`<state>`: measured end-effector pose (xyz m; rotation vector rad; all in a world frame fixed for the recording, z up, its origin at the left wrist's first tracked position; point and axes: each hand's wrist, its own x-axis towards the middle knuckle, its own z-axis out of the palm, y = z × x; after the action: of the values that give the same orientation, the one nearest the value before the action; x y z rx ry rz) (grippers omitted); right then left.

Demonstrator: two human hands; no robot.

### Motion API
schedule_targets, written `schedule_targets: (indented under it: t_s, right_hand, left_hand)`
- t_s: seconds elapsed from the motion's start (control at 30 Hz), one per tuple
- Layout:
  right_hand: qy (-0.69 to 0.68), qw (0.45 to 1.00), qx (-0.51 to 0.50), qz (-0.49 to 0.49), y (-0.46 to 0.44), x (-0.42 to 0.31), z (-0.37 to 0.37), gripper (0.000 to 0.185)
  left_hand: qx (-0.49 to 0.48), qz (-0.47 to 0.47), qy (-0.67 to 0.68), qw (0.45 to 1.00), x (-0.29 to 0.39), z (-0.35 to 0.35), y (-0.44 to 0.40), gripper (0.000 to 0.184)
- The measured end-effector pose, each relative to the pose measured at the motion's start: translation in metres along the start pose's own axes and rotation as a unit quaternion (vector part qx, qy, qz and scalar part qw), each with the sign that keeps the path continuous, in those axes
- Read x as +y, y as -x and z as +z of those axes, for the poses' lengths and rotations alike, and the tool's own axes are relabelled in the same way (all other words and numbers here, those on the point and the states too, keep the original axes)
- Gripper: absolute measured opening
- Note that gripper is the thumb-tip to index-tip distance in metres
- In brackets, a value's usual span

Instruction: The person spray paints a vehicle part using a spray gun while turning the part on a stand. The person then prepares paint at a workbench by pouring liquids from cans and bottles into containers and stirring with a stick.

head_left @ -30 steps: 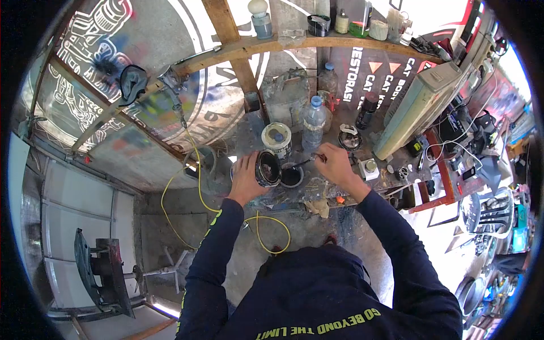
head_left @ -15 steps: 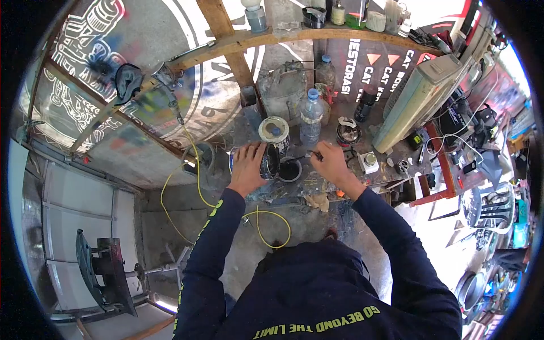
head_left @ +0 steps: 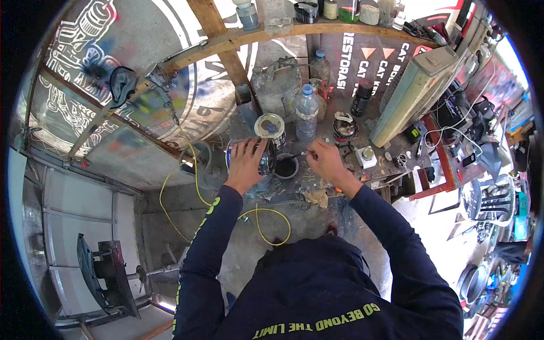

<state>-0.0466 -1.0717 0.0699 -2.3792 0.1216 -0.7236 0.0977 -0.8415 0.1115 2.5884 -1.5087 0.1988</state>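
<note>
My left hand (head_left: 245,165) is wrapped over a paint can (head_left: 268,161), which is tipped so its mouth faces the cup to its right. That grey cup (head_left: 288,177) stands on the bench with dark contents inside. My right hand (head_left: 330,163) is closed in a pinch on a thin dark stirring stick (head_left: 301,154), whose far end reaches to the cup's rim. Behind the tilted can stands an open tin (head_left: 270,124) with a pale, stained top. A clear plastic bottle (head_left: 306,116) with a blue cap is upright behind the cup.
A black spray can (head_left: 361,99), an open tin with dark contents (head_left: 345,127) and a small white box (head_left: 366,158) stand on the bench to the right. A yellow hose (head_left: 272,212) loops below the bench edge. A spray gun (head_left: 158,79) hangs at the left.
The camera view has shifted slightly. Both hands keep their grips, with the can still tilted beside the cup and the stick still at its rim.
</note>
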Motion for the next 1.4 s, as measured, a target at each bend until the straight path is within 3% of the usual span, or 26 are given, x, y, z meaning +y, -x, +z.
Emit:
schedule_targets:
  t_s: [0.9, 1.0, 1.07, 1.4]
  right_hand:
    - [0.022, 1.0, -0.007, -0.013, 0.008, -0.006, -0.003, 0.013]
    - [0.024, 1.0, -0.014, -0.015, 0.008, -0.007, -0.004, 0.013]
    - [0.016, 1.0, -0.004, -0.024, 0.008, -0.006, -0.001, 0.014]
    - [0.013, 1.0, 0.002, -0.022, 0.008, -0.005, -0.003, 0.012]
  left_hand:
    - [0.007, 0.003, -0.002, 1.0, 0.009, -0.007, -0.007, 0.107]
    - [0.01, 0.01, -0.004, 1.0, 0.007, -0.004, -0.008, 0.116]
    - [0.013, 0.003, 0.002, 1.0, 0.01, -0.008, -0.007, 0.106]
    - [0.0, -0.017, 0.011, 1.0, 0.008, -0.008, -0.007, 0.108]
